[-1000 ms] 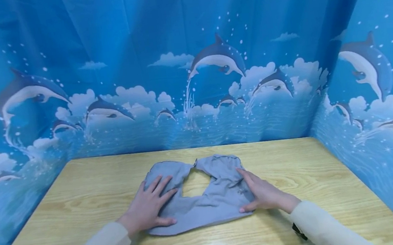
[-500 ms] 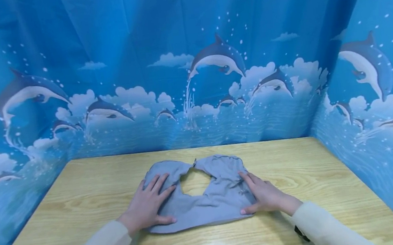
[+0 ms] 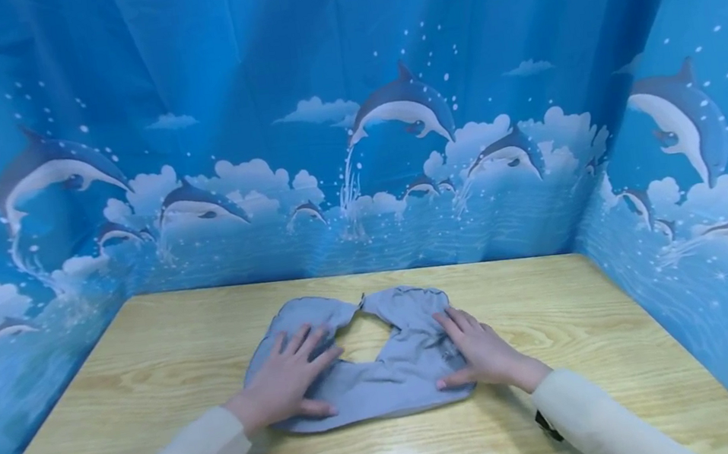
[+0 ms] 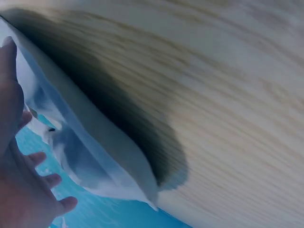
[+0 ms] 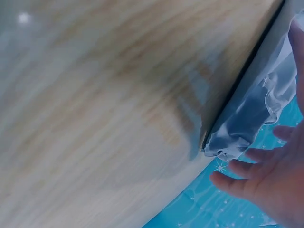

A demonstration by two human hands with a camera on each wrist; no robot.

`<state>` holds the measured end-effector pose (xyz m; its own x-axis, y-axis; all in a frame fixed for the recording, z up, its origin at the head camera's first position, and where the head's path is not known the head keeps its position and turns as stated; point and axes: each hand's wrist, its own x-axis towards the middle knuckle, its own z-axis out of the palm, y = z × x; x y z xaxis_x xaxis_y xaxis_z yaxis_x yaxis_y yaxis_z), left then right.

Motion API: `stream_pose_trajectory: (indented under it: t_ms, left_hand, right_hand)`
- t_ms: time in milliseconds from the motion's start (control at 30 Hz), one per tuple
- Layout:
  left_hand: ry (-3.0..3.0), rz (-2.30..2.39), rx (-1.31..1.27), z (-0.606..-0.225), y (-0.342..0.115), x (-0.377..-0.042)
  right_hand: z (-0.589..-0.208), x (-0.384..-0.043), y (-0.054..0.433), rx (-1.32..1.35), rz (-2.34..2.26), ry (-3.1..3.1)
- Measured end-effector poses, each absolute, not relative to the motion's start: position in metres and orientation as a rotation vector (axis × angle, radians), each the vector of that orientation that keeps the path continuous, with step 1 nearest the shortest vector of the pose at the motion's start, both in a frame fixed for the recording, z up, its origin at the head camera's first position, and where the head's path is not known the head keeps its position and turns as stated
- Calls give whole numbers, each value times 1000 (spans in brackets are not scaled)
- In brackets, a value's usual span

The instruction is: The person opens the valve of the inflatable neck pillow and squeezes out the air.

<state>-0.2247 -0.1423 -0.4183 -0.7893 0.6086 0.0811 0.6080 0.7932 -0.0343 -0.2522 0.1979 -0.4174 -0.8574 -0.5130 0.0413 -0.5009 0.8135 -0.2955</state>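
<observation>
A soft grey piece of cloth (image 3: 393, 398), wrinkled and shaped like a U-shaped neck pillow, lies on the table around a central opening. Its two upper ends meet at a small dark spot at the back. My left hand (image 3: 286, 383) rests on its left side with fingers spread and thumb near the front edge. On the opposite side, my right hand (image 3: 487, 353) touches the cloth with fingers extended. In the left wrist view, the grey cloth (image 4: 90, 128) has a raised edge that casts a shadow. The right wrist view shows its gathered, wrinkled right side (image 5: 247, 114).
The wooden table (image 3: 167, 360) carries the cloth near its middle. Behind it and along the right hangs a blue curtain (image 3: 284, 38) printed with dolphins and clouds. A bright light reflection shows at the table's front.
My left hand has shifted right, further over the cloth, and its left side now shows beyond the hand. My right hand has moved slightly left. The cloth's front edge has crept slightly back.
</observation>
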Motion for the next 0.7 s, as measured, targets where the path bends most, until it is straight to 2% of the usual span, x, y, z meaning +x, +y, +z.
stream_pose_trajectory:
  t_ms: [267,700]
  left_hand:
    - [-2875,-95,-1170,-421,-118,-223]
    - [-2905,-64,-1237,-427,-103,-226]
  right_hand:
    - [-419,-267,188,-948,-490,2913]
    - [-421,-273,186,-869,-416,2868]
